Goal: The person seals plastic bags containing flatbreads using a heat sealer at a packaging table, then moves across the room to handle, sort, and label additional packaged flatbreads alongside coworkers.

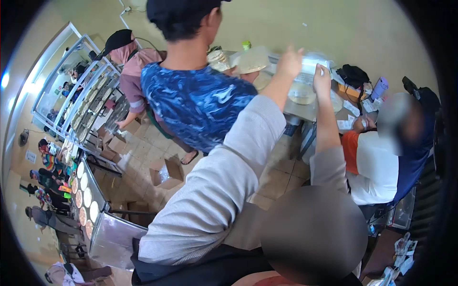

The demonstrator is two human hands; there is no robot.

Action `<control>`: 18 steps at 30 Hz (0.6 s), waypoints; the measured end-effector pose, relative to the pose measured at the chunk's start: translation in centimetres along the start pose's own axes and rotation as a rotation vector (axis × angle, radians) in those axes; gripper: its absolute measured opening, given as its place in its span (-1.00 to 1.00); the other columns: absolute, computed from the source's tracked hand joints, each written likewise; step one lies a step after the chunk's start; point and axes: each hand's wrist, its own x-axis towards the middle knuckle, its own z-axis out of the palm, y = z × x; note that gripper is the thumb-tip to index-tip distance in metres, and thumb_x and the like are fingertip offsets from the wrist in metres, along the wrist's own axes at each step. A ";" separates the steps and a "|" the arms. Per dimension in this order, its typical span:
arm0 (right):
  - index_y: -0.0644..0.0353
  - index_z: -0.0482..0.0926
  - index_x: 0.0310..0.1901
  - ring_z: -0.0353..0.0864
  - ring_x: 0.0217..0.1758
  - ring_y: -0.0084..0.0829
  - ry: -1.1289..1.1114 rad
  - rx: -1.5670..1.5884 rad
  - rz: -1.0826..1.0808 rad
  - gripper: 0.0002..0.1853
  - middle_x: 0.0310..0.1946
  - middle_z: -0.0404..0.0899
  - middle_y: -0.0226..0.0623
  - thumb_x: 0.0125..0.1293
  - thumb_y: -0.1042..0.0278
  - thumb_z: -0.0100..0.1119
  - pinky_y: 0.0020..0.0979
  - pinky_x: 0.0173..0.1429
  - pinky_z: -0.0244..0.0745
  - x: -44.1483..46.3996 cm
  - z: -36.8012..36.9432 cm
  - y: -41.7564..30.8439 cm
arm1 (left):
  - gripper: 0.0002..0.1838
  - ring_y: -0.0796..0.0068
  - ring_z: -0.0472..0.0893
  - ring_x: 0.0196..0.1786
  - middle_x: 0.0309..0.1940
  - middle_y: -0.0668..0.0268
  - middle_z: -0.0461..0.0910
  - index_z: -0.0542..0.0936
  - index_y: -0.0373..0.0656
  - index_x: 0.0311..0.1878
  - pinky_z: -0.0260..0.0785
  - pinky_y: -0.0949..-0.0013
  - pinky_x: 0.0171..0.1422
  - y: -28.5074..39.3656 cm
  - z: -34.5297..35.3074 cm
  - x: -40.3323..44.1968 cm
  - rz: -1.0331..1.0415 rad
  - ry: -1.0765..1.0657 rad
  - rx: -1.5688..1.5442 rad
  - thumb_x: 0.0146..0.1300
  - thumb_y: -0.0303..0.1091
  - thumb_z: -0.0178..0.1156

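My left hand reaches out over the worktable, its finger and thumb stretched up and apart; it is slightly smeared by motion. Close by on the right, my right hand is raised with its fingers closed. What it grips, if anything, I cannot make out. A shiny, see-through sheet or bag shows pale and bright behind and between my hands. Below it lies a pale round flatbread-like stack in what looks like clear plastic.
A person in a blue patterned shirt stands left, holding a bagged pale round stack. Another person sits at right near papers. An open carton lies on the floor. Flat rounds cover a table at far left, beside racks.
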 end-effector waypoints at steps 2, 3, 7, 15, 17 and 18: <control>0.36 0.28 0.28 0.47 0.18 -0.26 0.148 0.124 -0.180 -0.46 0.09 0.49 0.13 0.45 0.10 -0.04 -0.34 0.23 0.34 -2.4 -1.7 -0.8 | -0.29 -0.26 0.46 0.13 0.01 -0.35 0.47 0.25 -0.41 0.30 0.31 0.02 0.24 -7.9 4.3 -0.3 -0.176 0.099 -0.078 0.34 0.05 -0.02; 0.32 0.16 0.38 0.41 0.26 -0.29 0.178 0.296 -0.279 -0.38 0.16 0.45 0.10 0.43 0.14 0.03 -0.38 0.28 0.30 -3.6 -2.1 -1.1 | -0.25 -0.24 0.39 0.22 0.10 -0.39 0.39 0.23 -0.46 0.31 0.25 0.06 0.32 -12.4 6.8 -2.0 -0.195 0.136 -0.054 0.34 0.08 -0.03; 0.25 0.10 0.42 0.46 -0.55 -0.63 -0.077 0.481 -0.199 -0.34 -0.57 0.49 -0.41 0.42 0.14 0.08 -0.59 -0.48 0.33 -2.6 -10.5 -14.4 | -0.19 -0.16 0.55 0.05 0.01 -0.19 0.54 0.18 -0.34 0.35 0.37 -0.02 0.17 -23.5 13.6 -14.0 -0.538 -0.233 0.321 0.29 0.19 -0.05; 0.23 0.00 0.46 0.22 -0.65 -0.81 0.101 0.816 -0.585 -0.41 0.12 0.14 -0.26 0.48 0.32 -0.10 -0.74 -0.61 0.19 5.7 -13.7 -19.7 | -0.13 -0.17 0.36 0.27 0.15 -0.30 0.39 0.26 -0.45 0.30 0.19 0.07 0.36 -22.3 20.2 -11.6 -0.609 -0.284 0.106 0.34 0.29 -0.24; 0.22 0.02 0.45 0.20 -0.66 -0.80 0.053 0.759 -0.465 -0.36 -0.10 0.15 -0.36 0.45 0.23 -0.02 -0.70 -0.61 0.16 6.6 -9.8 -12.9 | -0.13 -0.16 0.34 0.30 0.20 -0.28 0.35 0.28 -0.47 0.29 0.15 0.11 0.40 -23.1 21.7 -9.4 -0.628 -0.186 0.088 0.37 0.29 -0.30; 0.23 0.05 0.44 0.25 -0.63 -0.72 -0.007 0.677 -0.361 -0.33 -0.27 0.29 -0.35 0.43 0.15 0.03 -0.62 -0.56 0.18 7.9 -6.9 -9.6 | -0.15 -0.16 0.34 0.30 0.20 -0.29 0.34 0.30 -0.46 0.29 0.14 0.10 0.40 -23.0 21.9 -8.2 -0.652 -0.166 0.050 0.38 0.27 -0.32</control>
